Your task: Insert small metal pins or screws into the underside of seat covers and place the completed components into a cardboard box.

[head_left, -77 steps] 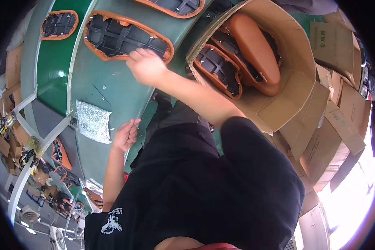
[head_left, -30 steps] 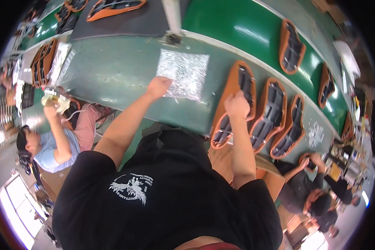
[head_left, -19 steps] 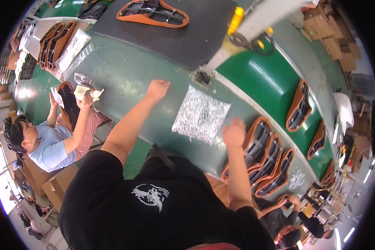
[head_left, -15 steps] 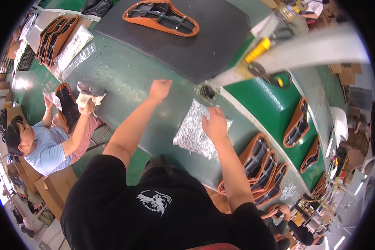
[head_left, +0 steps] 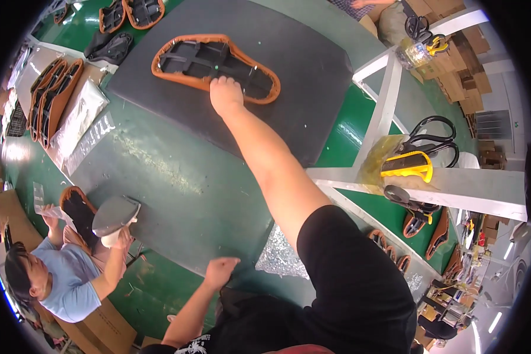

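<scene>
An orange-covered panel with a black ribbed frame [head_left: 183,54] lies on the dark mat, frame side up. My right hand [head_left: 226,95] reaches across the table, its fingers curled over the panel's near rim. Close to my body, over the table's near edge, my left hand [head_left: 221,271] is loosely closed, and nothing shows in it. A silvery, crinkled plastic bag [head_left: 282,253] lies on the green table, partly hidden by my right arm.
A dark mat [head_left: 312,106] covers the far table. White frame bars [head_left: 466,192] at right carry scissors [head_left: 433,138] and a yellow-handled tool [head_left: 407,165]. More orange panels [head_left: 56,100] stand at the far left. A co-worker [head_left: 71,271] sits left, holding a grey padded piece [head_left: 115,216].
My right hand has left the silvery bag and reached forward to the panel's rim. My left hand has drawn back toward my body. The view has shifted.
</scene>
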A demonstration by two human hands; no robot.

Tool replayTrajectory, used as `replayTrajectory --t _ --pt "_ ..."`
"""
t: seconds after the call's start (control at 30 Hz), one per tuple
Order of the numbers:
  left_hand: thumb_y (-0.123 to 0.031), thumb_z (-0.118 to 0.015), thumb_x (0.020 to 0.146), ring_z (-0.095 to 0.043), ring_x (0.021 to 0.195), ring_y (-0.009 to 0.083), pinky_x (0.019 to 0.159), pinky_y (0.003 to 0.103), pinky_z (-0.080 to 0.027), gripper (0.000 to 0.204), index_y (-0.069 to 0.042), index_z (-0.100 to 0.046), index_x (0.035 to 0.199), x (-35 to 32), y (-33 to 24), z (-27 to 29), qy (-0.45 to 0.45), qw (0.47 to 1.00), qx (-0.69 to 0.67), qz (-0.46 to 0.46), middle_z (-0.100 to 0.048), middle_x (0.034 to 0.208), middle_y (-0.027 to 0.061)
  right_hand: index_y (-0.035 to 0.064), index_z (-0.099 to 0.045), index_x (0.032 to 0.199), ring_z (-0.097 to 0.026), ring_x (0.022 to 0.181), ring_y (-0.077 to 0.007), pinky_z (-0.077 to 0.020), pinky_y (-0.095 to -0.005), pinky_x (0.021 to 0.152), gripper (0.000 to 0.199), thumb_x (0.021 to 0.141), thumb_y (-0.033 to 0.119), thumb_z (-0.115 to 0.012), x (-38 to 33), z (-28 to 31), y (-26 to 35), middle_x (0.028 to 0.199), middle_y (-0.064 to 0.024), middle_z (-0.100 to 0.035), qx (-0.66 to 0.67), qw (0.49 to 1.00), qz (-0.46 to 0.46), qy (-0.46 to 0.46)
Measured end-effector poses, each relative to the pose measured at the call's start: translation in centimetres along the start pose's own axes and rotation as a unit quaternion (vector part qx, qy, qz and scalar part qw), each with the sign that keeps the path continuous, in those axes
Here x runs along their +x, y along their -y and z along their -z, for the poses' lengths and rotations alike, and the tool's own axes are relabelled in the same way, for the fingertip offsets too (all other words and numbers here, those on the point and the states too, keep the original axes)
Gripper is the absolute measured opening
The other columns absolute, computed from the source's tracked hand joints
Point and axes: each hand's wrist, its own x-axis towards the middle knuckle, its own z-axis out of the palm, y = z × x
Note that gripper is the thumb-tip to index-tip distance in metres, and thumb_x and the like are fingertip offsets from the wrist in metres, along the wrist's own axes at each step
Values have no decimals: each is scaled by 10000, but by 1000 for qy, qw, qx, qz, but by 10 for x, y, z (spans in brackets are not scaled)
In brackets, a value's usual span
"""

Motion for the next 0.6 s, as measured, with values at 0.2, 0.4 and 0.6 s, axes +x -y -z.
replayTrajectory --t 0.2,0.4,0.6 --pt "-222 -681 965 -551 648 75 584 253 -465 254 4 -767 1041 -20 -14 24 16 974 -123 190 -654 771 -12 18 -745 878 -716 875 -394 -575 -482 809 301 712 261 -684 -92 85 60 890 -224 -727 319 942 18 107" --pt "-262 -625 973 -464 532 66 445 287 -317 301 -35 -668 780 23 -2 43 -41 981 132 -137 -529 622 -34 -40 -670 910 -651 745 -210 -505 -384 674 439 747 340 -819 -346 221 8 789 -179 -679 594 772 -87 212" --pt "-248 -624 966 -337 435 70 394 282 -242 304 -79 -608 714 -34 -80 -57 -2 999 -21 42 -439 578 -53 31 -680 908 -667 735 -274 -514 -385 670 326 778 284 -840 -634 292 -59 818 -147 -678 594 782 -111 152"
